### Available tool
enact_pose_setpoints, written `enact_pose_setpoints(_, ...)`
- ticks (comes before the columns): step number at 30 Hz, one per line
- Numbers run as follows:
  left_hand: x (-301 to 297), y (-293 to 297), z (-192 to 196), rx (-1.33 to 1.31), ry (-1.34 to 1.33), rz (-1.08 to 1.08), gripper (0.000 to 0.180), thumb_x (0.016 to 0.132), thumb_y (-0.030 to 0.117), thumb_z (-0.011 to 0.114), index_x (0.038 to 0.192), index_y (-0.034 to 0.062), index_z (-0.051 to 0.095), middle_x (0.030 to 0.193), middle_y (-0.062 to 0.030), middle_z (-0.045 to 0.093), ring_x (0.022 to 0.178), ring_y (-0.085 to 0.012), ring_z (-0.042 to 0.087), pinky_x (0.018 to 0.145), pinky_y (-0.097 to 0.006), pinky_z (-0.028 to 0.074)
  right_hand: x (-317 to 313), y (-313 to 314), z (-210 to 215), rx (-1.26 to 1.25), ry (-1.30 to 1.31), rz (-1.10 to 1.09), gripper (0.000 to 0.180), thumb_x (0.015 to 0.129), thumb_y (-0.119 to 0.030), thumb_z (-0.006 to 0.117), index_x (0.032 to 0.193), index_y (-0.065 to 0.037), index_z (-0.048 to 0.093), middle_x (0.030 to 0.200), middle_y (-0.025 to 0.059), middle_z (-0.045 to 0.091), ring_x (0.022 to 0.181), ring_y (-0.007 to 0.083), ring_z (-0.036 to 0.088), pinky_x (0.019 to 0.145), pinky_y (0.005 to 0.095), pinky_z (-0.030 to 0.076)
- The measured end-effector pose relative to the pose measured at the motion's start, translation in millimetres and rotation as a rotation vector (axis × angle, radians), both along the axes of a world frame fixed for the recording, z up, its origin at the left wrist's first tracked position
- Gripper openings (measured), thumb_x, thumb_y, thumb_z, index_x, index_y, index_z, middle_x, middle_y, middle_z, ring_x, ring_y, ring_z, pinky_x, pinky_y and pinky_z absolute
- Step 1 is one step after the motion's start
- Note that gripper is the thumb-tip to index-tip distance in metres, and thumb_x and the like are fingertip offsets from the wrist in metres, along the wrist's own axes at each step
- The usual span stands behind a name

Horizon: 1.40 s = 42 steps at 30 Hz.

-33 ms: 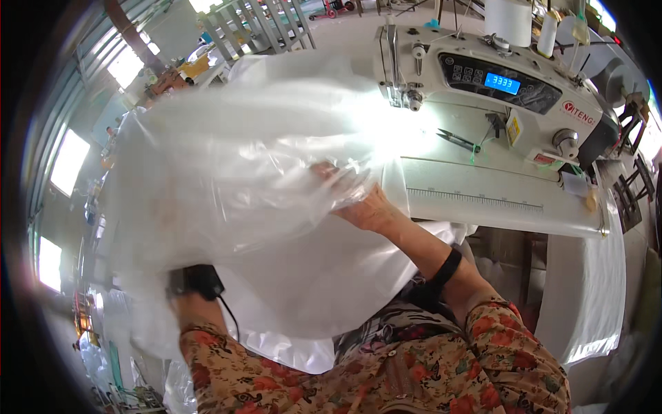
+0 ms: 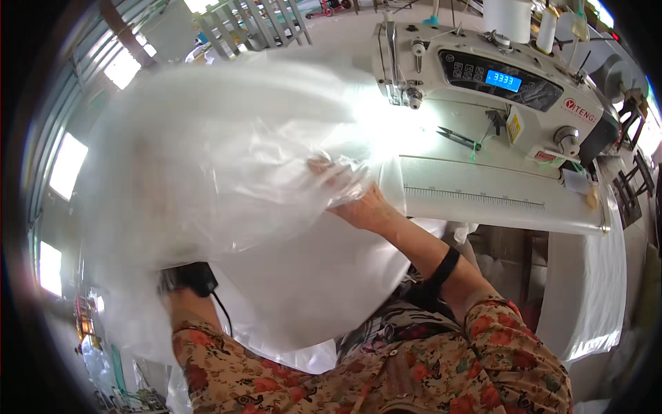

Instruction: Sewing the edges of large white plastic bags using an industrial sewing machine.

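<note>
A large sheet of thin, translucent white plastic film (image 2: 276, 265) spreads across my front and up to the sewing machine (image 2: 476, 69). My right hand (image 2: 348, 196) lies beneath a layer of this film, left of the machine bed; the fingers show through it, bent, with creases gathered round them. On the far left my left hand (image 2: 148, 162) is only a faint blurred shape behind the film, so its fingers cannot be made out. A black device (image 2: 193, 278) with a cable is strapped at the left wrist. A black band (image 2: 445, 265) circles my right forearm.
The bright machine lamp washes out the needle area. Small thread snips (image 2: 458, 139) lie on the machine bed, behind a printed ruler scale (image 2: 476, 196). Thread cones (image 2: 507, 21) stand at the back. White material (image 2: 583, 297) hangs at the right, and a grey metal rack (image 2: 258, 27) stands far left.
My left arm has shifted a little to the left, and the film has swept further left with it, more blurred. My right hand has moved only slightly left.
</note>
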<state>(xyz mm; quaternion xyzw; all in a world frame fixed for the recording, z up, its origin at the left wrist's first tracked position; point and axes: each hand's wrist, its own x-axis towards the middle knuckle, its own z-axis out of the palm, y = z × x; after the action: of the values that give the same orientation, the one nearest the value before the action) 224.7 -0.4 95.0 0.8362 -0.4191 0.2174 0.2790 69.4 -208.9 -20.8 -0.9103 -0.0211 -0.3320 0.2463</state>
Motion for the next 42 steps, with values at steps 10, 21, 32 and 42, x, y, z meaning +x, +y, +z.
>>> enact_pose_setpoints(10, 115.6, -67.5, 9.4, 0.273, -0.054, 0.126, 0.042, 0.091, 0.027, 0.062, 0.127, 0.0043, 0.06, 0.114, -0.0193, 0.066, 0.104, -0.0354, 0.062, 0.088, -0.042, 0.049, 65.4, 16.7, -11.2, 0.065, 0.013, -0.205, 0.067, 0.089, -0.041, 0.064, 0.145, -0.011, 0.043, 0.151, 0.0234, 0.033, 0.142, 0.0497, 0.023, 0.114, 0.0662, 0.013)
enact_pose_setpoints(21, 60.8, -56.0, -77.7, 0.255, 0.201, 0.059, 0.044, 0.094, 0.029, 0.06, 0.13, 0.0035, 0.058, 0.118, -0.018, 0.066, 0.107, -0.0335, 0.062, 0.091, -0.041, 0.049, 73.8, 19.1, 14.7, -0.095, 0.118, -0.152, 0.033, 0.09, -0.023, 0.06, 0.115, -0.002, 0.063, 0.123, 0.0189, 0.059, 0.117, 0.0362, 0.053, 0.103, 0.0554, 0.034)
enact_pose_setpoints(32, 59.6, -42.1, -103.1, -0.09, 0.225, 0.167, 0.039, 0.1, 0.021, 0.054, 0.134, 0.0011, 0.056, 0.126, -0.0157, 0.064, 0.116, -0.0296, 0.06, 0.101, -0.039, 0.044, -96.9, 16.5, -99.9, 0.389, 0.036, -0.262, 0.05, 0.09, -0.017, 0.063, 0.134, 0.001, 0.05, 0.137, 0.0241, 0.049, 0.126, 0.0432, 0.045, 0.107, 0.05, 0.034)
enact_pose_setpoints(42, -129.0, 14.3, -233.7, -0.064, 0.189, 0.151, 0.055, 0.087, 0.023, 0.072, 0.135, 0.0031, 0.055, 0.132, -0.0223, 0.059, 0.127, -0.0352, 0.053, 0.109, -0.046, 0.036, 0.5, -3.5, -133.4, 0.244, 0.408, -0.306, 0.062, 0.09, -0.041, 0.061, 0.134, 0.002, 0.051, 0.134, 0.0264, 0.052, 0.124, 0.0434, 0.047, 0.106, 0.048, 0.035)
